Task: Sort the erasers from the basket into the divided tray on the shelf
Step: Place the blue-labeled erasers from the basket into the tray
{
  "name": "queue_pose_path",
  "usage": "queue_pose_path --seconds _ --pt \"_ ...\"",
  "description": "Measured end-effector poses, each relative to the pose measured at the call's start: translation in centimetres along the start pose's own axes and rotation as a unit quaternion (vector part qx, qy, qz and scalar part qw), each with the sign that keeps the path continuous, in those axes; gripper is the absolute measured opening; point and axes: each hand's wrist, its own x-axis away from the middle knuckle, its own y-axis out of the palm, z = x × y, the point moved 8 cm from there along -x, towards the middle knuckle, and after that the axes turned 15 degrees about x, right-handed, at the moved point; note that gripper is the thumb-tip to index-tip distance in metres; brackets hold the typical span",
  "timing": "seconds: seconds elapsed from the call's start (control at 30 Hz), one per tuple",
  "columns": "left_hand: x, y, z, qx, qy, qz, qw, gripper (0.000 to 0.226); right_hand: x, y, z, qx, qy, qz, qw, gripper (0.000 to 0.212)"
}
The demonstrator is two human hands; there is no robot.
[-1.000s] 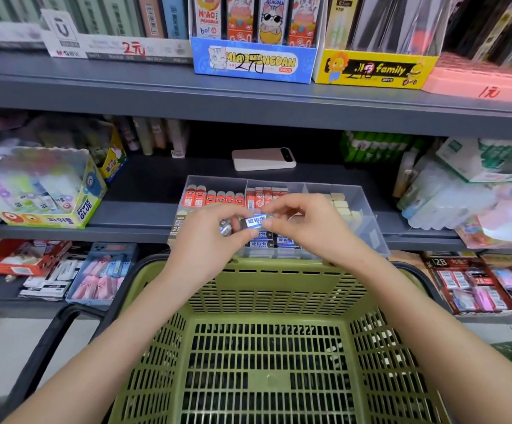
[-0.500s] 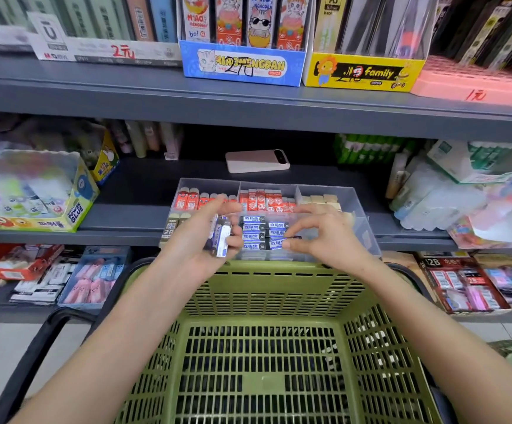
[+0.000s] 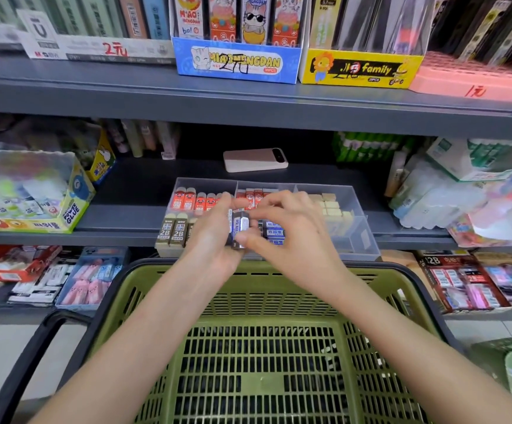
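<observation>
Filling the lower frame, green basket [image 3: 371,281]. Centre frame on the shelf, clear divided tray [image 3: 357,237], part stocked. Left hand [image 3: 213,249] curls round a small stack of blue-sleeved erasers [image 3: 240,229]; right hand [image 3: 294,240] pinches the front one, thumb and forefinger. Judged light, stiff, sleeve slippery: take by the bare rubber ends

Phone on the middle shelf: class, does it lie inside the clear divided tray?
No, the phone lies flat on the shelf behind the divided tray, apart from it.
</observation>
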Motion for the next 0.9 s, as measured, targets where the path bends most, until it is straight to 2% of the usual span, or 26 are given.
queue_pose_path --seconds 0.1,0.23,0.33,0.4,0.43,0.47,0.53,0.63,0.77,0.9 --pt "-0.1 0.4 0.1 0.023 0.019 0.004 1.0 0.041 -0.1 -0.3 -0.1 -0.03 0.015 0.033 0.999 0.024" --pt "-0.3 0.8 -0.2 0.027 0.024 -0.006 0.999 0.044 0.0 -0.1 0.1 -0.132 0.055 0.036 0.989 0.012" --pt "-0.4 0.8 -0.1 0.051 0.011 0.001 0.999 0.038 -0.4 -0.4 1.3 -0.252 0.096 0.03 0.962 0.014" --pt "0.0 0.6 0.4 0.081 -0.013 -0.008 0.997 0.023 -0.9 -0.7 3.3 -0.291 0.127 0.017 0.948 0.019" --pt "0.0 0.4 0.9 0.085 -0.02 -0.019 0.996 0.009 -1.1 -0.6 4.4 -0.275 0.137 -0.004 0.952 0.019" --pt "0.1 0.4 1.5 0.084 -0.021 -0.037 0.996 0.007 -1.3 -0.2 5.5 -0.252 0.149 -0.034 0.956 0.019" --pt "0.1 0.0 2.4 0.075 -0.024 -0.066 0.995 0.03 -1.5 1.0 7.4 -0.2 0.165 -0.102 0.96 0.021" --pt "0.4 -0.4 3.1 0.081 -0.035 -0.085 0.992 0.032 -1.8 2.5 8.0 -0.094 0.129 -0.17 0.972 0.008" --pt "0.4 -0.9 3.5 0.052 -0.038 -0.102 0.993 0.034 -2.3 3.9 7.2 0.016 0.079 -0.192 0.978 0.008" --pt "0.2 -1.3 3.8 0.018 -0.02 -0.1 0.995 0.03 -2.4 4.7 6.5 0.007 0.059 -0.197 0.979 0.008"
